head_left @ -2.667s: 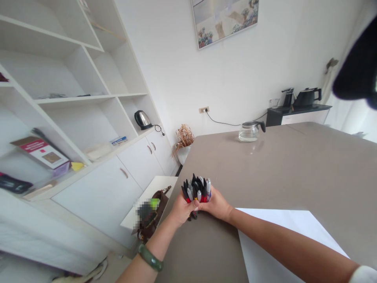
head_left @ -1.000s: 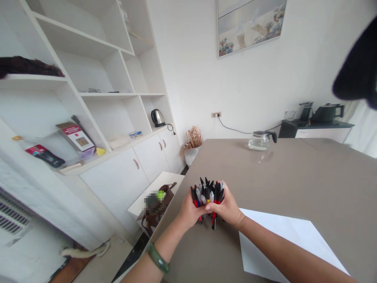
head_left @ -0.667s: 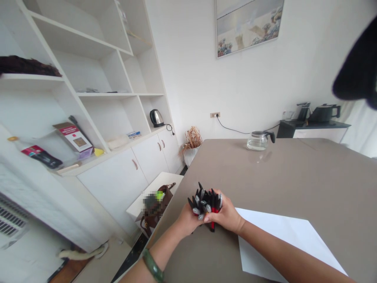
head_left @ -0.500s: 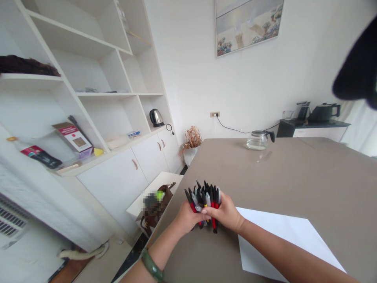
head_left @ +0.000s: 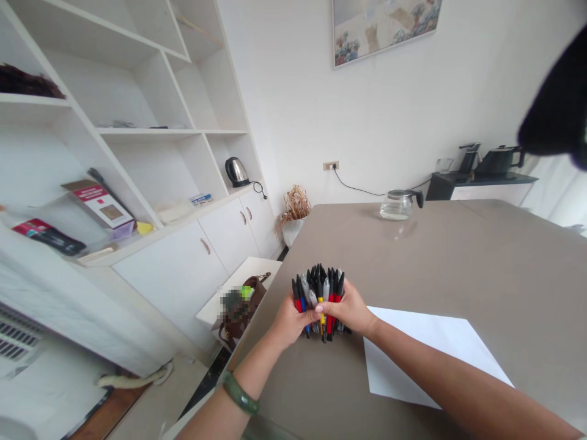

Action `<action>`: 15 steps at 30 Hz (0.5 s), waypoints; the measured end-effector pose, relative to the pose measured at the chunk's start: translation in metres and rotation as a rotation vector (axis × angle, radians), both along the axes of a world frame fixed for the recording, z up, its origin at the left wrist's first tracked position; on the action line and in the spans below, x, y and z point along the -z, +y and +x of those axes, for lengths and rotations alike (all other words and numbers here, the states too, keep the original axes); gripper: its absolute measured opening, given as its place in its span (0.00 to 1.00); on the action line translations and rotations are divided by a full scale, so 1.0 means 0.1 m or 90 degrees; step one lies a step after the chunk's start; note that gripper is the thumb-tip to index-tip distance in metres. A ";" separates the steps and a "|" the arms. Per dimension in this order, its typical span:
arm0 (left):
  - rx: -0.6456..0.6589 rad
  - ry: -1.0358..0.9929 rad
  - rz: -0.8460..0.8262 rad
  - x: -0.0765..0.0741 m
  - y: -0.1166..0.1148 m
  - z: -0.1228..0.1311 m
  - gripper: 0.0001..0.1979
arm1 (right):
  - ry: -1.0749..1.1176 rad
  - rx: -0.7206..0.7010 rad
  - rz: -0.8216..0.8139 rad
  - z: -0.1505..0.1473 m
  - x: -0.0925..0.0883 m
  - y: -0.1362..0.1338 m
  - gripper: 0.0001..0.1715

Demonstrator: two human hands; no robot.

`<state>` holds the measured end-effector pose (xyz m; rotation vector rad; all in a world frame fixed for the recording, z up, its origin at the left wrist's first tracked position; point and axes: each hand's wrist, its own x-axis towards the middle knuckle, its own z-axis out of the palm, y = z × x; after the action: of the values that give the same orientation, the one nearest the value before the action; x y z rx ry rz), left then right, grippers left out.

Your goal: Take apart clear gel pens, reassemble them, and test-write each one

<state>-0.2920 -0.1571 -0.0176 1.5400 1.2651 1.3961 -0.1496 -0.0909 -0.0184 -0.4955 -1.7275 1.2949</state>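
A thick bundle of pens [head_left: 326,287] stands roughly upright at the left part of the brown table [head_left: 358,250]. Black, grey, red, blue and yellow barrels show in it. My left hand [head_left: 291,320] is wrapped round the bundle's left side, its thumb across the front. From the right, my right hand [head_left: 353,310] clasps the same bundle, and the two thumbs meet near a yellow pen. Most fingers are hidden behind the pens. A white sheet of paper [head_left: 426,354] lies flat under my right forearm.
A glass pot [head_left: 397,206] with a dark handle stands at the table's far side. Left of the table, a brown bag [head_left: 252,302] rests on a low white bench [head_left: 251,269]. White shelves [head_left: 151,131] hold a steel kettle [head_left: 237,172] and a box [head_left: 101,205].
The pens are more upright and evenly gathered between my hands, with the yellow pen showing more. My view has tipped down slightly, and the room's things sit higher in the picture.
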 end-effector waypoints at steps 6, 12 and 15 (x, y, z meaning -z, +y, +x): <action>-0.025 0.036 0.021 0.00 -0.01 0.05 0.26 | -0.055 0.102 0.067 0.03 0.07 -0.07 0.29; 0.024 0.064 -0.029 0.03 -0.10 0.06 0.24 | -0.080 0.104 0.100 0.09 0.15 -0.14 0.29; 0.006 0.085 -0.043 0.04 -0.11 0.05 0.21 | -0.086 0.097 0.093 0.08 0.16 -0.13 0.25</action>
<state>-0.2874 -0.1677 -0.0214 1.6125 1.3690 1.2485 -0.1411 -0.1035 -0.0340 -0.6291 -1.8418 1.0389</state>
